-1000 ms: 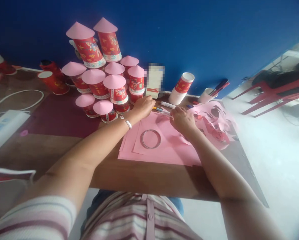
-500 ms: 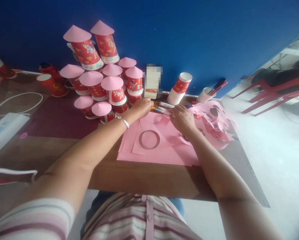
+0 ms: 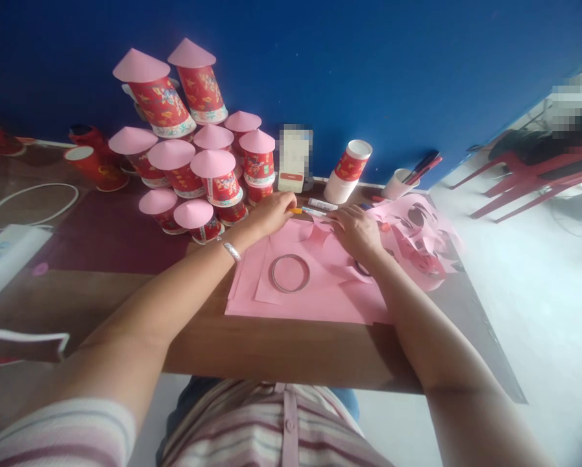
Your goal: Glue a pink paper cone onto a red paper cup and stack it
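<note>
My left hand (image 3: 271, 213) reaches to the back of the pink paper, its fingers pinched at the end of a yellow-orange pen-like stick (image 3: 296, 210). Across from it, my right hand (image 3: 357, 228) is closed with bent fingers over the paper's back edge; what it grips is hidden. A white-and-blue pen (image 3: 314, 212) and a white marker (image 3: 322, 204) lie between the hands. In front of them a thin ring (image 3: 291, 273) rests flat on the stacked pink paper (image 3: 329, 305). Scissor handles (image 3: 361, 266) show partly beneath my right wrist.
Red paper cups with pink cone tops (image 3: 211, 163) stand grouped at the left. A phone (image 3: 294, 159) leans on the blue wall, beside stacked cups (image 3: 348, 171) and a pen cup (image 3: 398, 184). Cut pink scraps (image 3: 417, 227) lie right; a power strip (image 3: 13, 259) lies left.
My left hand has shifted slightly left and down, with the yellow-orange end still at its fingertips. My right hand has barely moved. The view has tilted a little.
</note>
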Demonstrator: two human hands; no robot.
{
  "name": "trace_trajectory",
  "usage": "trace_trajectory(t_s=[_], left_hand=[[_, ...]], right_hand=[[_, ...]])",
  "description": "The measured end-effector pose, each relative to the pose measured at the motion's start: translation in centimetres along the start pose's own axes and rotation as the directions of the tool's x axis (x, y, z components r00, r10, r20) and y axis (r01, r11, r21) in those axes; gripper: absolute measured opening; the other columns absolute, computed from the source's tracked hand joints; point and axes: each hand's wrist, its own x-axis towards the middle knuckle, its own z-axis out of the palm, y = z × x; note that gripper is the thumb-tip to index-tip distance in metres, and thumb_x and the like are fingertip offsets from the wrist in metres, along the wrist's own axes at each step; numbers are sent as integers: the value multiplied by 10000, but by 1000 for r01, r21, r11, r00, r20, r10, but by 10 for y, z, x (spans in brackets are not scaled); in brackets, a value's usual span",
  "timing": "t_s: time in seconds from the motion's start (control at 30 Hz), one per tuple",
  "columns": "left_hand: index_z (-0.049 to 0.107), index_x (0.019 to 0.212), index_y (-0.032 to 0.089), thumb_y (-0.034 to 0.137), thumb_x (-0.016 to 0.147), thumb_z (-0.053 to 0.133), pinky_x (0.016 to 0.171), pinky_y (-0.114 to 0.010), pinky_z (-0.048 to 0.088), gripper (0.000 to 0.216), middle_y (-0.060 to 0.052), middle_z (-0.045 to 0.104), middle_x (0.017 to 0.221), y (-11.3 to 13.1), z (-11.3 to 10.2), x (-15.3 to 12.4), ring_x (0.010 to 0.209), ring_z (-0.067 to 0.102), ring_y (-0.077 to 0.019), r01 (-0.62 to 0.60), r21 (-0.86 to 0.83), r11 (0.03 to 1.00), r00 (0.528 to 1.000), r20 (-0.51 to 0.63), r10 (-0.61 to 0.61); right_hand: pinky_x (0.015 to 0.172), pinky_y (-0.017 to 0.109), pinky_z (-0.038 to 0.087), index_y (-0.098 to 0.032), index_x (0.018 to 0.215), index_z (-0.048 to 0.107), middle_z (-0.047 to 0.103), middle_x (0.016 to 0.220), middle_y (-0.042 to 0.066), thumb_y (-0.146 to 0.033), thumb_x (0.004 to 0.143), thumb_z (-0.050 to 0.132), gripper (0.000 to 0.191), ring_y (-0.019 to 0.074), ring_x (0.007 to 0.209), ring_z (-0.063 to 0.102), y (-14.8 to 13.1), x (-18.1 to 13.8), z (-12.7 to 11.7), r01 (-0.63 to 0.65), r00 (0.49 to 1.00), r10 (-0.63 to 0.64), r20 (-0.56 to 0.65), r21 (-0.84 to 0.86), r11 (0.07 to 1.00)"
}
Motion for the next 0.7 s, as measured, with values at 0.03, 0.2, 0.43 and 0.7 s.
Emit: trace_trajectory(t_s=[0.03,0.2,0.43,0.7], left_hand=[[690,996,155,95,913,648,814,-318,504,111,-100,761,1031,1,-1,0,932,696,-224,11,-30,999,1000,-2,-11],[691,978,158,128,912,683,780,-302,488,73,-81,753,991,1,-3,-4,905,690,-209,16,-101,995,1000,1,-16],[689,997,160,85,916,633,838,-324,521,124,-89,756,1038,3,-5,-7,968,700,-225,-22,-57,998,999,22,24],[717,1162,149,109,966,547,949,-351,544,263,-118,751,1191,-4,-4,-23,1089,706,-231,-30,-59,998,999,24,31]], right_hand=[[817,369,489,-188,1105,784,799,1079,132,-213,1026,526,271,286,999,654,0,0,0,14,1000,-14,-8,-2,1000],[837,375,491,-175,1095,785,793,1060,136,-195,1030,525,268,287,1001,664,0,1,2,47,999,-47,-1,-11,999],[814,370,463,-172,1046,773,780,1028,135,-195,1035,510,264,279,954,649,2,0,4,82,996,-83,-35,-32,996],[615,334,393,-163,1218,656,724,1115,149,-186,1016,452,288,261,844,642,4,-10,5,-1,997,4,-82,30,1000]])
